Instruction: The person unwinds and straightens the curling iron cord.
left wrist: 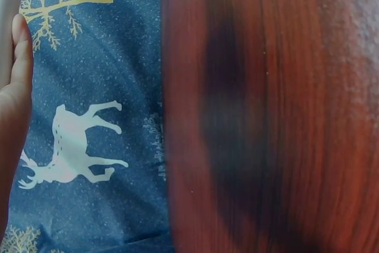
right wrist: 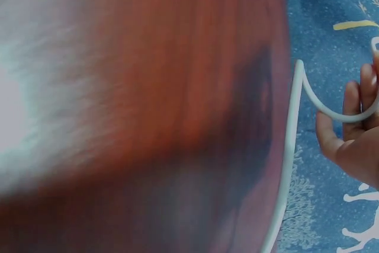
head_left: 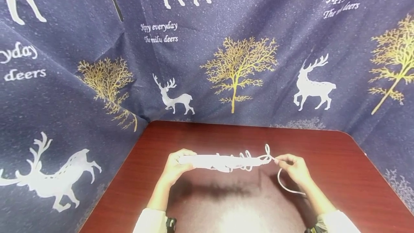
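Observation:
A long white bar-shaped object [head_left: 202, 161], washed out by glare, is held level above the table in the head view. My left hand [head_left: 176, 163] grips its left end, thumb in front and fingers behind. White cord [head_left: 286, 188] loops loosely around the bar's right half and runs on to my right hand [head_left: 294, 168], which pinches it between thumb and fingers. From there a free length hangs in a curve toward the right forearm. In the right wrist view the cord [right wrist: 289, 140] passes across the fingers. Only an edge of the bar [left wrist: 5, 28] shows in the left wrist view.
The reddish-brown wooden table [head_left: 155, 141] lies under both hands, with a bright glare patch at its front middle. A blue cloth [head_left: 200, 71] printed with deer and trees hangs behind the table and along its sides. Dark bands [head_left: 170, 224] circle the wrists by white sleeves.

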Demonstrator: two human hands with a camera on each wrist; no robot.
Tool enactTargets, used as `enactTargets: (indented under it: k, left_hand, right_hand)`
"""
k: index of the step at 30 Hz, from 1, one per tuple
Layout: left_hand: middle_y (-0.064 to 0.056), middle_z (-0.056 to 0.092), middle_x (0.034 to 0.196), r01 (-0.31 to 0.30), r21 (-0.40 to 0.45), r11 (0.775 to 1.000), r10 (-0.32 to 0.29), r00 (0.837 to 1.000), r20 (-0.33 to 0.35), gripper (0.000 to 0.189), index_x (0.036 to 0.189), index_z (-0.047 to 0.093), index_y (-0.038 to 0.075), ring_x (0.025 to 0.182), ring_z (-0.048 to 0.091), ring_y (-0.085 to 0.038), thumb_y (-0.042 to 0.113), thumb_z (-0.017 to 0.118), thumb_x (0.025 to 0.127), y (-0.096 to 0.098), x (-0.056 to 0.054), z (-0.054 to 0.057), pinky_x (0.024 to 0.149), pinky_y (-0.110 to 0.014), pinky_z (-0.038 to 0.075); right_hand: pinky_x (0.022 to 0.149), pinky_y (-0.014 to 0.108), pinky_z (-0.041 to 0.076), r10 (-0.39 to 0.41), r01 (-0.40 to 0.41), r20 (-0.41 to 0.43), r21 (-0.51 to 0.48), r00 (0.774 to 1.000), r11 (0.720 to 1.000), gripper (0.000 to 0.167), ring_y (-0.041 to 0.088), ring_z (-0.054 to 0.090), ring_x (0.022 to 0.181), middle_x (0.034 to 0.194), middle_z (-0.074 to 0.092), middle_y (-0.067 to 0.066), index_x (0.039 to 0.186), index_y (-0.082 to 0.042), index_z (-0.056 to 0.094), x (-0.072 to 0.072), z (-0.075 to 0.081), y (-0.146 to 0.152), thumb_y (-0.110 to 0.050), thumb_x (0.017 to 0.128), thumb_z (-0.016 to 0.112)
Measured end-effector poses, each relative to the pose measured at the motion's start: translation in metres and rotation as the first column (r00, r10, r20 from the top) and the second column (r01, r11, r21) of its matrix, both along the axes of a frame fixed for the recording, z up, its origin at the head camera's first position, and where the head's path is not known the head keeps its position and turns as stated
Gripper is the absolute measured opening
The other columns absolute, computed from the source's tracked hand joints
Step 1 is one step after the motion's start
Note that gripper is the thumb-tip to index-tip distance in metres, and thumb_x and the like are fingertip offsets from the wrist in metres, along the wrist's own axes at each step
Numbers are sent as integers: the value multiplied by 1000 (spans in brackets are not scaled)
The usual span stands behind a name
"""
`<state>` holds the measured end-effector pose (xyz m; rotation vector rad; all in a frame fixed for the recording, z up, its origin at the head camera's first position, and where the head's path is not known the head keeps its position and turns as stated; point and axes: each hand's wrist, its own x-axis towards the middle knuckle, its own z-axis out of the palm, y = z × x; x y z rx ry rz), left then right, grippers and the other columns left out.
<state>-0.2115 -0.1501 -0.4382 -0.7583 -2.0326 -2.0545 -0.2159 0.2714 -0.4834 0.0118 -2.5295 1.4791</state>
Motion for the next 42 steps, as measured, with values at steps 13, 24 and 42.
enactTargets:
  k: [13, 24, 42]
  left_hand:
    - [-12, 66, 86, 12, -13, 1000, -12, 1000, 3, 30, 96, 62, -12, 71, 60, -17, -16, 69, 68, 2, -3, -1, 60, -28, 50]
    - [-6, 67, 83, -23, 5, 1000, 23, 998, 65, 33, 96, 60, -15, 71, 60, -16, -19, 69, 64, 6, -3, -4, 59, -28, 50]
    - [-12, 66, 82, -172, -27, 985, 174, 976, 128, 29, 92, 66, -6, 72, 58, -24, -14, 73, 64, 6, -11, -15, 60, -32, 50]
  right_hand:
    - [69, 25, 42, -90, 86, -44, -81, 995, 993, 27, 10, 56, 79, 85, 68, 5, 97, 0, 68, -22, 14, 0, -23, 84, 69]
    - [65, 18, 45, -8, -81, -235, -364, 972, 928, 13, 7, 60, 73, 79, 68, -5, 93, 1, 68, -15, 48, 4, -7, 83, 68]
    - [69, 19, 47, 180, -244, -291, -199, 940, 949, 13, 10, 62, 78, 83, 69, 3, 92, 6, 66, 21, 71, 12, 8, 79, 66]
